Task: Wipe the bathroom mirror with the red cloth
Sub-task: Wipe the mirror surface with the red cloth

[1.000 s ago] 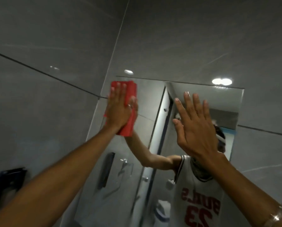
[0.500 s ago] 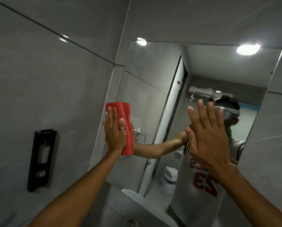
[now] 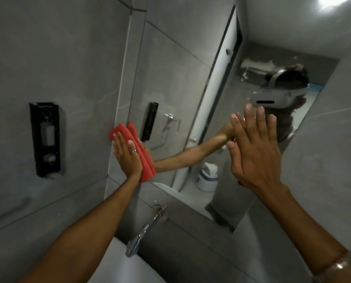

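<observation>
Cloth (image 3: 136, 146) lower (mirror's (image 3: 191, 74) left edge)

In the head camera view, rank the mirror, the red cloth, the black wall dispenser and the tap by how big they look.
1. Mirror
2. Black wall dispenser
3. Red cloth and tap look about alike; the left hand covers part of the cloth, so no ranking between them.

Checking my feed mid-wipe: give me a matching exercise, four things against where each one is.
Things:
1. red cloth
2. right hand
3. tap
4. black holder

Places:
A. on the side wall, left of the mirror
B. below the mirror's bottom edge
C. under the flat left hand, at the mirror's lower left corner
D. raised open before the glass, holding nothing

Pairs: 1-C, 2-D, 3-B, 4-A
</observation>
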Motion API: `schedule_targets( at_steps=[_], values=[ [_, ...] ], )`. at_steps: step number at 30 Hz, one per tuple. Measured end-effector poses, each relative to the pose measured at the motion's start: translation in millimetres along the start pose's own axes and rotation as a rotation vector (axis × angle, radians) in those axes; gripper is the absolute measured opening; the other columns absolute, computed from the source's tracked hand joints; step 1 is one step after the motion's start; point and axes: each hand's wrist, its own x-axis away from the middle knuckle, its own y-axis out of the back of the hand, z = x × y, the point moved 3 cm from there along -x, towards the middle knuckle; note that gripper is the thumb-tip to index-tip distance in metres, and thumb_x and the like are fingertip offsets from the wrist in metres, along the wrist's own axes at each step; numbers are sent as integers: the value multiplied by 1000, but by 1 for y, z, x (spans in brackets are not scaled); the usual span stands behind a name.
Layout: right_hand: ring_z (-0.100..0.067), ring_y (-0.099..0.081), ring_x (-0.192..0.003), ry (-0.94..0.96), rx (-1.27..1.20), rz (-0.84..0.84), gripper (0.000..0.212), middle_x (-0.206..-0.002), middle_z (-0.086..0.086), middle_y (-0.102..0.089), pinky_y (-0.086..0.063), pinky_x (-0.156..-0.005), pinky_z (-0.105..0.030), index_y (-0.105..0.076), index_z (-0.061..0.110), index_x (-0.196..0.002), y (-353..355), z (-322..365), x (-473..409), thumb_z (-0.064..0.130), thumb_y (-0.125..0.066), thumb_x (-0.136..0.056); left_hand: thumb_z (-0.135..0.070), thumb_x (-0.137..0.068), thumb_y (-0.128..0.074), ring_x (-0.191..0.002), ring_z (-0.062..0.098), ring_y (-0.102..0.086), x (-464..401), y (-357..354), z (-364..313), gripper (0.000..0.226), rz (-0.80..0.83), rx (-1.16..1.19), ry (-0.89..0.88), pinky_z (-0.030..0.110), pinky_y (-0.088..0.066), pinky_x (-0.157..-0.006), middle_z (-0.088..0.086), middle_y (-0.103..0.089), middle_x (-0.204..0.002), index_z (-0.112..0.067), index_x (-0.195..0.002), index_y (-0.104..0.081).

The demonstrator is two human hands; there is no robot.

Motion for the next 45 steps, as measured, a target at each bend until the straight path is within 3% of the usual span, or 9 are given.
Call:
schedule_targets(
  at_steps=[6, 10, 14, 22, 25, 30, 36, 40, 45],
  values=[
    [-43, -17, -157, 13, 56, 7, 64, -169, -24, -21, -6, -130, -57, -27, 11, -163, 23, -31, 33, 44, -22, -108, -52, -107, -17, -162, 31, -8, 101, -28, -16, 72, 35, -83, -131, 48, -3, -132, 12, -12, -174, -9, -164, -19],
    [-21, 13, -158, -129, 130, -50, 63, -167, -29, -22, 9, -128, -47, -26, 11, -163, 39, -77, 48, 43, -25, -109, -49, -112, -12, -157, 40, -23, 192, -53, -46, 69, 50, -96, -314, 58, -18, -128, 22, -29, -167, -2, -159, -30],
    [-13, 27, -155, -184, 154, -32, 65, -164, -34, -21, 6, -128, -47, -21, 6, -162, 43, -102, 68, 42, -24, -108, -48, -110, -25, -161, 32, -16, 267, -78, -72, 62, 104, -118, -538, 56, -20, -129, 8, -20, -172, -22, -166, -16],
    [-21, 6, -157, -199, 150, -2, 67, -168, -28, -18, -5, -129, -50, -16, 8, -163, 44, -97, 73, 39, -30, -105, -51, -104, -53, -160, 29, -22, 258, -85, -76, 63, 501, -195, -1394, 53, -15, -130, 1, -21, -174, -29, -161, -37],
    [-20, 4, -158, -200, 108, -18, 68, -168, -28, -19, -8, -129, -52, -21, 7, -162, 46, -93, 74, 39, -30, -103, -52, -107, -46, -162, 26, -10, 204, -81, -104, 66, 557, -225, -1626, 53, -8, -130, 1, -12, -175, -29, -165, -24],
    [-22, 6, -161, -215, 74, -30, 69, -171, -21, -13, -8, -129, -51, -20, 9, -162, 49, -94, 70, 42, -29, -102, -59, -107, -34, -163, 24, 4, 63, -73, -215, 75, 347, -294, -1504, 50, 0, -132, 0, 8, -175, -30, -166, 2],
    [-23, 4, -162, -211, 102, -30, 67, -172, -15, -12, 1, -132, -44, -19, 12, -162, 44, -97, 70, 48, -16, -106, -48, -110, -17, -163, 30, 0, 11, -75, -312, 66, 92, -147, -728, 52, 2, -132, 10, -3, -176, -16, -167, -8],
    [-20, 6, -162, -183, 86, -61, 67, -170, -17, -19, 2, -133, -42, -24, 7, -160, 43, -98, 71, 47, -16, -107, -48, -110, -21, -163, 32, 2, 75, -90, -284, 67, 127, -171, -1001, 50, 5, -131, 8, 4, -175, -18, -167, -3],
    [-29, -11, -159, -281, -123, -146, 67, -166, -21, -24, -14, -130, -44, -35, -4, -154, 50, -98, 77, 42, -19, -108, -54, -108, -36, -162, 34, -6, 180, -84, -169, 70, 435, -264, -1539, 57, -12, -130, 7, -4, -175, -21, -167, -15]
  ],
)
